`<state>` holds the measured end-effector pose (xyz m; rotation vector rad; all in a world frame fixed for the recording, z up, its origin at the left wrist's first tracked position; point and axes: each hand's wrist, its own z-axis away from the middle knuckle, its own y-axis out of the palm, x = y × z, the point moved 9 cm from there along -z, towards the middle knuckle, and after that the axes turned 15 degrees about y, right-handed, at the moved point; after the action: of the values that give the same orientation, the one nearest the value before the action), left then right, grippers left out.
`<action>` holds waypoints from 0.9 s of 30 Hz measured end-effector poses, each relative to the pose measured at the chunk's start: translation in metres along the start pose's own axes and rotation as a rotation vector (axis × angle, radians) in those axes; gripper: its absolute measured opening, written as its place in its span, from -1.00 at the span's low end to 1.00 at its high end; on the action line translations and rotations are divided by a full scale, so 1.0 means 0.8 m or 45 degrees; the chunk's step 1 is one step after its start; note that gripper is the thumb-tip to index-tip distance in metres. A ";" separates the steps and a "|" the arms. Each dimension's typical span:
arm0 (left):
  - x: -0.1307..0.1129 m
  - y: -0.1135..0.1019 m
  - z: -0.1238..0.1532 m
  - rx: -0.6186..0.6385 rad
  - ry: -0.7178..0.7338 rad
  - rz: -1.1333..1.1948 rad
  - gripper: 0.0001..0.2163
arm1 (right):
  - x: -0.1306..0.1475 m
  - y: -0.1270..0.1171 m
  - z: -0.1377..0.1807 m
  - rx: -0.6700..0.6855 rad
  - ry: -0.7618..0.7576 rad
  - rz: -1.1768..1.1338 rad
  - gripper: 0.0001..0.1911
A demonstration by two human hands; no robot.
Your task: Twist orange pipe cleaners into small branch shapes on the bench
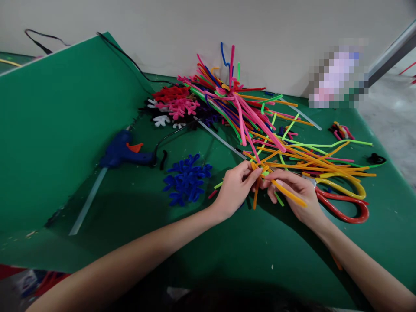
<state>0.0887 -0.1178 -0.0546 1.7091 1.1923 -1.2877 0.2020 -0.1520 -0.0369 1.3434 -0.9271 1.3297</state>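
Left hand [235,188] and right hand [297,193] meet just above the worktop [227,251], fingertips almost touching. Both are closed on the orange pipe cleaners [288,195]. My left thumb and fingers pinch the bent ends at the middle. My right fingers curl around one length that runs slantwise across my palm toward the wrist. A short orange end hangs down between my two hands, and a bit of light green shows under my right fingers.

Just beside my right hand lie scissors [344,203] with one yellow loop and one red loop, the handles pointing away to the right. Beyond my fingers spreads a loose heap of pipe cleaners [247,117] in pink, orange, green, blue and red. Some of them stick up against the wall.

To the left of my left hand sits a cluster of blue pipe-cleaner flowers [186,180]. Farther back are red, pink and white flower shapes [175,104]. A blue glue gun [121,151] lies farther left with a clear glue stick [87,201] jutting from its rear, and a black cable [130,60] trails off behind it.
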 end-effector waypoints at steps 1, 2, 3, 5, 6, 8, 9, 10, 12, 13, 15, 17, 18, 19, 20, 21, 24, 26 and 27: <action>-0.001 0.002 0.000 0.025 0.000 0.010 -0.77 | 0.001 -0.001 0.000 -0.013 -0.019 0.014 -0.84; -0.001 0.005 0.001 0.052 0.002 0.023 -0.77 | 0.002 -0.001 0.000 -0.022 -0.027 0.038 -0.85; -0.002 0.007 0.001 0.075 0.007 0.035 -0.78 | 0.002 0.000 0.000 -0.030 -0.022 0.073 -0.86; -0.003 0.010 0.002 0.098 0.008 0.060 -0.79 | 0.003 0.003 0.000 -0.034 -0.007 0.171 -0.86; -0.002 0.010 0.003 0.097 -0.001 0.075 -0.79 | 0.004 0.005 0.001 -0.033 -0.009 0.232 -0.86; -0.001 0.010 0.003 0.078 -0.023 0.107 -0.79 | 0.009 0.009 0.004 -0.030 -0.043 0.347 -0.86; 0.000 0.009 0.003 0.068 -0.031 0.124 -0.79 | 0.011 0.010 0.005 -0.033 -0.067 0.397 -0.87; 0.000 0.010 0.003 0.066 -0.033 0.139 -0.79 | 0.013 0.012 0.006 -0.039 -0.088 0.441 -0.88; 0.000 0.012 0.002 0.073 -0.032 0.171 -0.78 | 0.015 0.012 0.009 -0.073 -0.116 0.498 -0.93; 0.000 0.013 0.002 0.077 -0.039 0.191 -0.78 | 0.015 0.011 0.010 -0.091 -0.126 0.507 -0.94; 0.002 0.015 0.002 0.076 -0.069 0.244 -0.78 | 0.013 0.010 0.011 -0.121 -0.120 0.498 -0.94; 0.004 0.018 0.002 0.082 -0.110 0.295 -0.78 | 0.009 0.007 0.010 -0.148 -0.082 0.454 -0.91; 0.003 0.020 0.003 0.098 -0.124 0.321 -0.79 | 0.007 0.005 0.010 -0.167 -0.056 0.432 -0.91; 0.002 0.022 0.002 0.117 -0.133 0.346 -0.79 | 0.006 0.004 0.010 -0.185 -0.035 0.415 -0.91; 0.001 0.023 0.002 0.135 -0.138 0.368 -0.78 | 0.005 0.003 0.009 -0.201 -0.022 0.406 -0.90; -0.001 0.024 0.001 0.151 -0.140 0.388 -0.78 | 0.005 0.002 0.009 -0.214 -0.020 0.404 -0.91; -0.007 0.023 -0.002 0.203 -0.130 0.450 -0.75 | 0.008 0.001 0.009 -0.233 -0.043 0.417 -0.92; -0.009 0.026 -0.002 0.276 -0.130 0.511 -0.74 | 0.008 -0.002 0.009 -0.270 -0.049 0.419 -0.92; -0.009 0.028 -0.001 0.313 -0.139 0.527 -0.75 | 0.008 -0.005 0.009 -0.294 -0.050 0.424 -0.92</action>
<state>0.1097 -0.1268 -0.0478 1.9062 0.5912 -1.2834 0.2082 -0.1574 -0.0302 1.0716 -1.3321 1.3959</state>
